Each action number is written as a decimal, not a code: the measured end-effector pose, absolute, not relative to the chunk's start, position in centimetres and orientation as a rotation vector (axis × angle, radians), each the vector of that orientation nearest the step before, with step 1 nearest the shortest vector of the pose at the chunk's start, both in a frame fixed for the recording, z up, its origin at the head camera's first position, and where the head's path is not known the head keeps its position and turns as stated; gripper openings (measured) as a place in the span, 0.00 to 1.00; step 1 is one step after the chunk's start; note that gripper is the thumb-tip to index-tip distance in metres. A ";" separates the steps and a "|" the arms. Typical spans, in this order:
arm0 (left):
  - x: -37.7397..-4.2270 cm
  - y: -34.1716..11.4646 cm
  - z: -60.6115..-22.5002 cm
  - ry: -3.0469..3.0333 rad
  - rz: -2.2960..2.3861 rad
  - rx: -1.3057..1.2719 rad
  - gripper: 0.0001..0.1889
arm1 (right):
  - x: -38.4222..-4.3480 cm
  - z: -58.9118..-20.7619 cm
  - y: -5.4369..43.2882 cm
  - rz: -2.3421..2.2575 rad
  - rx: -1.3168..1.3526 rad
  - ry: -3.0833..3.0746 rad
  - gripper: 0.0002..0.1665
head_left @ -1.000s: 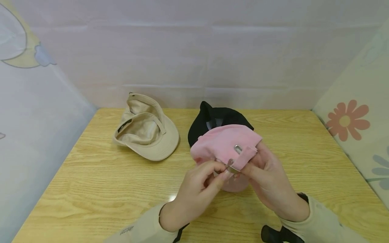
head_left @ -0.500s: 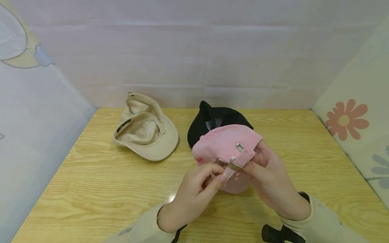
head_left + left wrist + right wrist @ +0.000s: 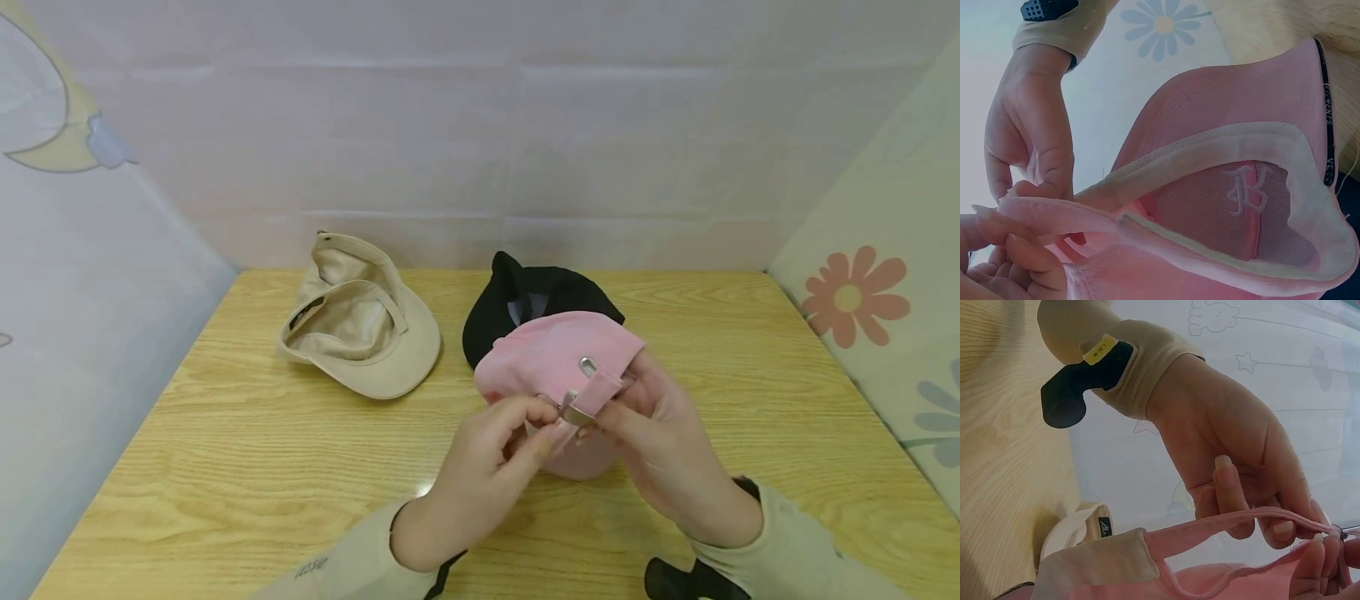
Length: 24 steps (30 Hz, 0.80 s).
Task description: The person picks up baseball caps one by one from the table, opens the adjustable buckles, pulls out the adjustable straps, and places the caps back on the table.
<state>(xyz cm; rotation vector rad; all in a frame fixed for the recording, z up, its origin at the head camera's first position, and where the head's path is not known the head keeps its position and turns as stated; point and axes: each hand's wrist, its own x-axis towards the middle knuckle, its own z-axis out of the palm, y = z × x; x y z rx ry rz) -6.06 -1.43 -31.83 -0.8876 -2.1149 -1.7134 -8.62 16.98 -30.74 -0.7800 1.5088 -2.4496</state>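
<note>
A pink cap [image 3: 555, 350] is held above the table, its brim hanging down. My left hand [image 3: 487, 475] pinches the strap end beside a metal buckle [image 3: 577, 414]. My right hand [image 3: 667, 450] grips the cap's back edge and the pink strap [image 3: 600, 392] on the buckle's other side. A metal-rimmed slot [image 3: 588, 366] shows in the fabric above the strap. In the left wrist view the cap's lining [image 3: 1210, 206] faces the camera, and my right hand [image 3: 1035, 131] pinches at the strap. The right wrist view shows my left hand [image 3: 1229, 444] with its fingertips at the strap.
Behind the pink cap lies a black cap [image 3: 551, 287], partly covered by it. A beige cap [image 3: 390, 358] lies to the left, its inside facing up. Both rest on the wood-grain table [image 3: 262, 483]. Printed cloth walls [image 3: 510, 142] stand at the back and sides.
The buckle and strap have shifted and tilted slightly between my fingers, and a length of strap now shows below the buckle. Both hands stay nearly in place; the other caps have not moved.
</note>
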 end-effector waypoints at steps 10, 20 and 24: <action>-6.0 -1.6 -32.0 -2.124 -1.701 -0.906 0.01 | -8.7 -30.7 17.0 -2.461 -0.797 1.450 0.24; -6.1 -1.4 -31.7 -2.105 -1.804 -0.890 0.03 | -8.6 -30.7 17.0 -2.444 -0.793 1.467 0.25; -6.1 -1.5 -31.7 -2.079 -1.774 -0.921 0.03 | -8.6 -30.6 16.9 -2.446 -0.794 1.472 0.25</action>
